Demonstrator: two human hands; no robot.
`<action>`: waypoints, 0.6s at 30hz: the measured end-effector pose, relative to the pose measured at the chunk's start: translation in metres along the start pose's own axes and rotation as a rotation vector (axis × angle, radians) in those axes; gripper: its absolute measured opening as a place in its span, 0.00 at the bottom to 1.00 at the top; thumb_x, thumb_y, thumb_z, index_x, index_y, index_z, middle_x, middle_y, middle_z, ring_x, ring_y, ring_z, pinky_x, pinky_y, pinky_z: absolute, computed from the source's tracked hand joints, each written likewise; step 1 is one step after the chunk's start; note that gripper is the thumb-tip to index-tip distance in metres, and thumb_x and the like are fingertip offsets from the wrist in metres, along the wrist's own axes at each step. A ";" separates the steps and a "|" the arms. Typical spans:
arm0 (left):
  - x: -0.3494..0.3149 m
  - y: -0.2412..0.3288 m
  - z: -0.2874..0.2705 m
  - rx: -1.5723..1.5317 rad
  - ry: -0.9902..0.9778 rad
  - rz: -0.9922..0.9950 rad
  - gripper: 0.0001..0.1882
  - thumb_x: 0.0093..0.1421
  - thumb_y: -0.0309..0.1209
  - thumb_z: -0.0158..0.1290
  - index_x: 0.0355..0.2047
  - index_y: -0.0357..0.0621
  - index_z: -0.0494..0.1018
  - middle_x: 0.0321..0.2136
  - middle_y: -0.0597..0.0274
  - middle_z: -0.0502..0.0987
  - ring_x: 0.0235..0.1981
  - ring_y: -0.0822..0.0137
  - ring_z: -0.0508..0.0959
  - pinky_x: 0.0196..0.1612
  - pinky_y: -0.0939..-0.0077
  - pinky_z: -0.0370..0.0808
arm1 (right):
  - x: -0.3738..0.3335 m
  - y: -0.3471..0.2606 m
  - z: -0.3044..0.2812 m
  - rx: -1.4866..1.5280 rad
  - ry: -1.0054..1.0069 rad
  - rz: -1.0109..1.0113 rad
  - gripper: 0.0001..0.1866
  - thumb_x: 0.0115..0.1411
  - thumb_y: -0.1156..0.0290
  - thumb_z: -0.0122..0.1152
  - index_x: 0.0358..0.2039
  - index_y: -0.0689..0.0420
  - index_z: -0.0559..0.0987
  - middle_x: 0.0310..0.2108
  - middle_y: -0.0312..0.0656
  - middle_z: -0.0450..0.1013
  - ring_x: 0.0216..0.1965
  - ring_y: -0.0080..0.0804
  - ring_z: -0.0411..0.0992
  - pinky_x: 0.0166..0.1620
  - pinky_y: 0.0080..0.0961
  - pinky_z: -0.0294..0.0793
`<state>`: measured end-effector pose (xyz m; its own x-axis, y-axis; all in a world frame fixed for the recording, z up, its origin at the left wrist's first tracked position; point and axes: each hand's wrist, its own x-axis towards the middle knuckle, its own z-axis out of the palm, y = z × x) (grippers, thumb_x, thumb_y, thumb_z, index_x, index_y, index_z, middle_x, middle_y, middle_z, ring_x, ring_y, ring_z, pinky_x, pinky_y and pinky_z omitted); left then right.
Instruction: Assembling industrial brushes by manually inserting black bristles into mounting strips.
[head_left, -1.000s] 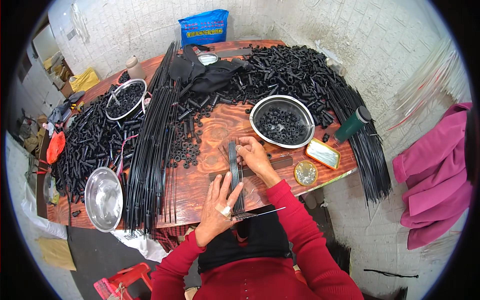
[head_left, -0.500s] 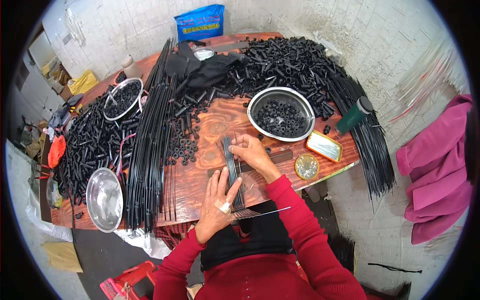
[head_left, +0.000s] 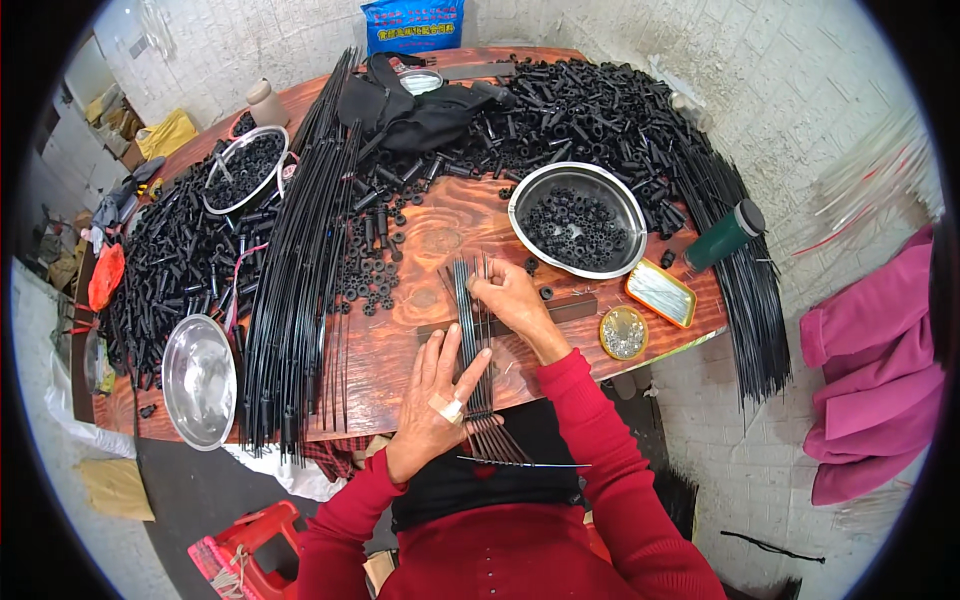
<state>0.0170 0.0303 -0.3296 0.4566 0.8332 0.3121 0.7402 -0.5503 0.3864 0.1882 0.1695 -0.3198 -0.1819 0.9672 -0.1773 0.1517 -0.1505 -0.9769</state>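
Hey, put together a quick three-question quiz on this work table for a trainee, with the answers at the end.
1. True or false: the left hand is gloved.
2. The right hand touches: (a) the blue bag, (b) thin dark rods, (c) the pink garment.
3. Fill in: the bottle on the right is ____ in colour.

Key: 1. False, it is bare apart from a pale bandage. 2. b. 3. Green.

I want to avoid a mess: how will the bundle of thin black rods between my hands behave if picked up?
The bundle of rods looks fairly stiff, since most run nearly straight. It is probably light, the rods being so thin. Its near end may splay, as the rods fan out there.
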 end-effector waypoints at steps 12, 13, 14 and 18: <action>0.001 0.004 -0.004 0.016 0.000 -0.006 0.52 0.48 0.58 0.67 0.70 0.56 0.62 0.71 0.34 0.51 0.69 0.31 0.56 0.69 0.38 0.58 | 0.002 0.003 -0.004 0.029 -0.052 0.018 0.10 0.65 0.65 0.65 0.34 0.60 0.82 0.26 0.31 0.77 0.25 0.15 0.71 0.28 0.17 0.68; 0.001 0.005 -0.005 0.016 -0.004 -0.006 0.52 0.48 0.58 0.67 0.70 0.56 0.62 0.71 0.34 0.51 0.69 0.31 0.56 0.69 0.38 0.58 | 0.000 0.002 -0.003 0.018 -0.040 0.022 0.11 0.65 0.64 0.66 0.33 0.60 0.82 0.26 0.31 0.77 0.24 0.15 0.70 0.28 0.18 0.68; 0.001 0.005 -0.006 0.016 -0.009 -0.013 0.51 0.49 0.58 0.67 0.70 0.56 0.63 0.71 0.35 0.51 0.69 0.31 0.56 0.69 0.38 0.59 | -0.001 0.000 -0.002 0.020 -0.039 0.024 0.11 0.65 0.64 0.66 0.33 0.60 0.82 0.26 0.31 0.77 0.24 0.15 0.70 0.28 0.18 0.68; -0.001 0.004 -0.005 0.013 0.000 -0.016 0.51 0.47 0.56 0.69 0.70 0.55 0.63 0.71 0.35 0.50 0.69 0.31 0.56 0.69 0.39 0.59 | -0.002 -0.003 -0.001 -0.050 -0.093 0.001 0.13 0.64 0.61 0.69 0.31 0.60 0.83 0.25 0.31 0.77 0.26 0.14 0.71 0.28 0.18 0.69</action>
<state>0.0167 0.0271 -0.3242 0.4445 0.8418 0.3062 0.7536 -0.5362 0.3801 0.1894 0.1679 -0.3160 -0.2709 0.9435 -0.1907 0.1998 -0.1387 -0.9700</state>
